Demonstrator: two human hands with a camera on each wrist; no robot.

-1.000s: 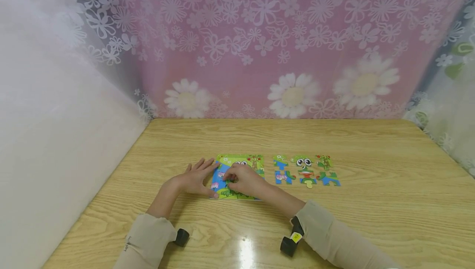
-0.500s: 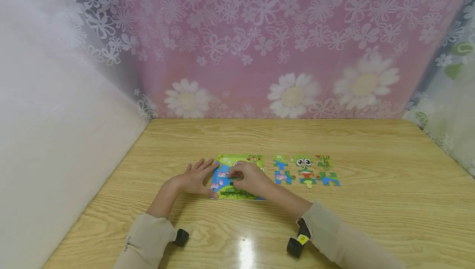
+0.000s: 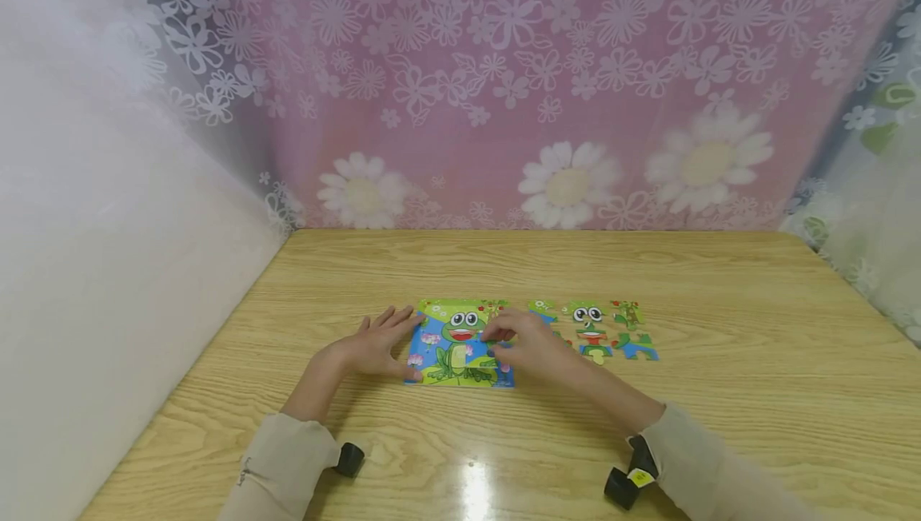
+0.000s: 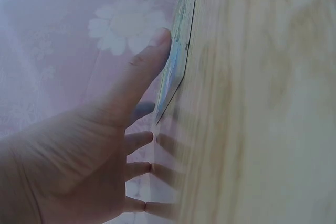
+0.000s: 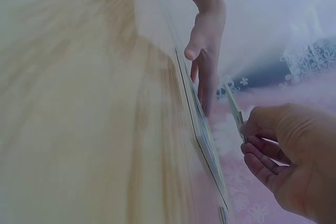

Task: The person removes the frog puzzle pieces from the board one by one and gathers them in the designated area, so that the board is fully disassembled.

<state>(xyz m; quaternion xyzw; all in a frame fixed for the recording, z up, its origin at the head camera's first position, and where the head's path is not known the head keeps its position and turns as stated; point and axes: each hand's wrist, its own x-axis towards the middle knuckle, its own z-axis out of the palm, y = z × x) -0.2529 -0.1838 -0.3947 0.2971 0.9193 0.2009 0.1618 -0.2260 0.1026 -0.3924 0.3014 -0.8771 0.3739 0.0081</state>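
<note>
A puzzle board (image 3: 439, 309) with a frog picture lies flat on the wooden table. My left hand (image 3: 370, 349) rests at its left edge, fingers spread, thumb on the near left corner. Above the board's right half, my right hand (image 3: 538, 347) pinches a blue and green puzzle piece (image 3: 479, 354) between thumb and fingertips. Seen edge-on in the right wrist view, that piece (image 5: 234, 107) is raised off the board. The left wrist view shows the left thumb (image 4: 149, 56) on the board's border.
Right of the board lie several loose puzzle pieces, among them a frog-eyes piece (image 3: 588, 314), a tree piece (image 3: 629, 315) and a blue-green piece (image 3: 637, 346). My right hand partly covers the nearest ones. A flowered curtain (image 3: 460, 105) hangs behind the table (image 3: 683, 433).
My right hand has moved right across the board with the puzzle piece, uncovering the frog's face and body. The left hand has stayed in place.
</note>
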